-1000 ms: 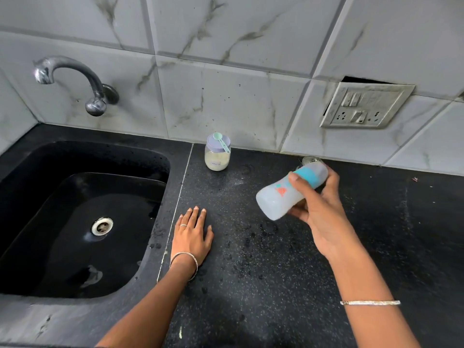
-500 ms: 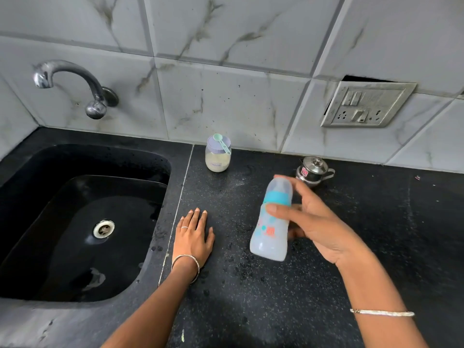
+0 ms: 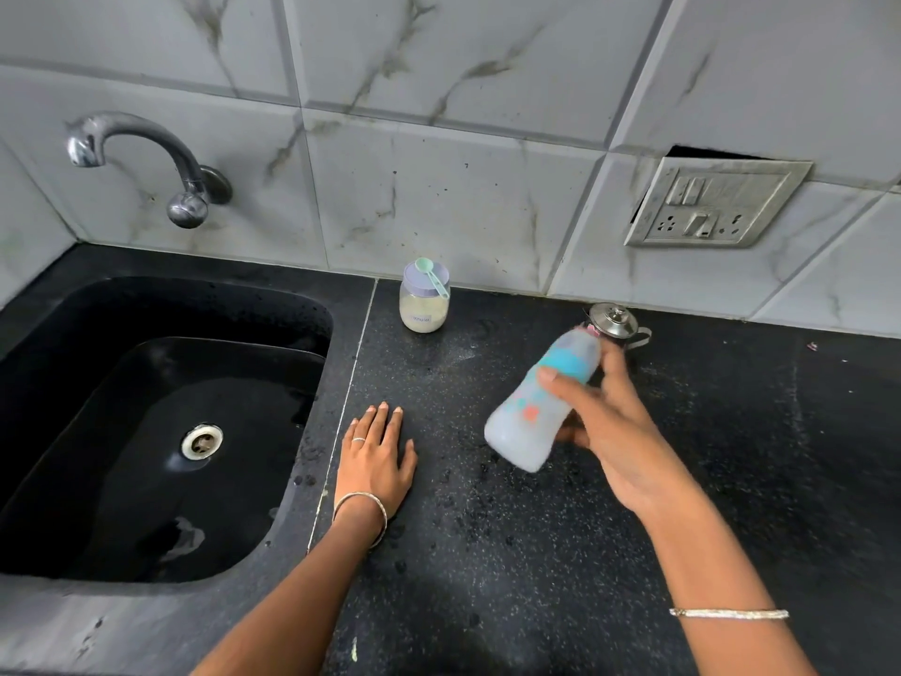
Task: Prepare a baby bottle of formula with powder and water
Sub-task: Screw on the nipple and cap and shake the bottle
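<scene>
My right hand (image 3: 615, 431) grips a baby bottle (image 3: 531, 417) with a blue collar, held above the black counter and tilted, its top leaning up and to the right. The bottle holds cloudy white liquid and looks blurred. Flat on the counter beside the sink rim lies my left hand (image 3: 376, 461), fingers straight and together. A jar of formula powder (image 3: 424, 304) with a lilac lid stands by the back wall, and a green scoop (image 3: 433, 277) lies on that lid.
A small steel pot with a lid (image 3: 615, 323) stands behind the bottle near the wall. The black sink (image 3: 312, 329) with a drain (image 3: 202, 441) fills the left, under a chrome tap (image 3: 141, 156). A switch plate (image 3: 714, 203) is on the tiled wall.
The bottle swung from tilted to nearly upright and is tilted again, moving in my right hand. My left hand has stayed flat on the counter.
</scene>
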The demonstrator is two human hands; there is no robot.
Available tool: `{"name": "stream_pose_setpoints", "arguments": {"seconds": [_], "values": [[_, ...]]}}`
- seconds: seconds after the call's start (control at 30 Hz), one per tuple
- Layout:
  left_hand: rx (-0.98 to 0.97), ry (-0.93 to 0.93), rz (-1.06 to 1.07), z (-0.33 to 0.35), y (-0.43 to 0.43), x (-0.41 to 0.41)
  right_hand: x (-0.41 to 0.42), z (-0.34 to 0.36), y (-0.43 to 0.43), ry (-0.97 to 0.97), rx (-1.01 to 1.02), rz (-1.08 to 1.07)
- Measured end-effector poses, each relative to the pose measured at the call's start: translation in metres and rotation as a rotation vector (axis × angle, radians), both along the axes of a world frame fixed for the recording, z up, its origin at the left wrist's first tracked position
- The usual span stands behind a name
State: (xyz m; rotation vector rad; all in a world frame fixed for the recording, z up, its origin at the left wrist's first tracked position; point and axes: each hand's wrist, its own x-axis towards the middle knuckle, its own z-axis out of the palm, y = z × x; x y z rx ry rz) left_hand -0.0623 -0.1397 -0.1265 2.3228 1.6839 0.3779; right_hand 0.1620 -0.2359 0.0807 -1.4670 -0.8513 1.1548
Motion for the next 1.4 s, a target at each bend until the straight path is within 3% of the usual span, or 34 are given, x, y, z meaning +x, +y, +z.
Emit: {"name": "stream_pose_setpoints", "arguments": {"seconds": [0.1, 0.2, 0.27, 0.4, 0.43, 0.53, 0.6, 0.73, 0.9, 1.03, 1.2, 1.33, 1.4], "values": [[0.0, -0.016, 0.001, -0.001, 0.0, 0.0, 0.007, 0.006, -0.004, -0.089, -0.084, 0.194], [0.006, -0.017, 0.001, -0.002, 0.0, 0.0, 0.01, 0.005, 0.0, 0.029, 0.021, -0.041], [0.004, -0.011, 0.0, -0.002, 0.0, 0.0, 0.007, 0.001, 0.001, 0.083, 0.068, -0.09], [0.004, -0.007, 0.0, -0.002, 0.001, -0.001, 0.0, 0.003, -0.007, -0.052, -0.143, 0.246], [0.004, -0.007, 0.0, -0.002, 0.001, -0.001, -0.002, 0.002, -0.007, -0.066, -0.142, 0.232], [0.006, -0.006, 0.0, -0.002, 0.0, -0.001, -0.005, -0.003, 0.001, 0.063, -0.031, -0.093], [0.005, -0.008, 0.0, -0.001, 0.0, 0.0, -0.004, -0.007, 0.002, 0.107, 0.032, -0.151], [-0.001, -0.008, -0.001, 0.0, 0.0, 0.0, -0.003, -0.002, -0.008, -0.003, -0.118, 0.199], [0.007, -0.008, 0.001, 0.0, -0.001, 0.0, -0.007, -0.012, 0.0, 0.14, 0.064, -0.157], [0.009, -0.003, 0.002, -0.001, 0.0, 0.0, -0.005, -0.009, -0.005, 0.018, -0.064, 0.103], [0.016, -0.019, 0.013, -0.003, -0.001, 0.001, 0.002, -0.01, 0.003, 0.151, 0.026, -0.253], [0.023, -0.015, 0.014, -0.005, 0.001, 0.0, 0.001, -0.007, -0.003, 0.014, -0.079, 0.056], [0.024, -0.011, 0.012, -0.005, 0.001, 0.0, 0.002, -0.008, -0.004, 0.021, -0.076, 0.019]]}}
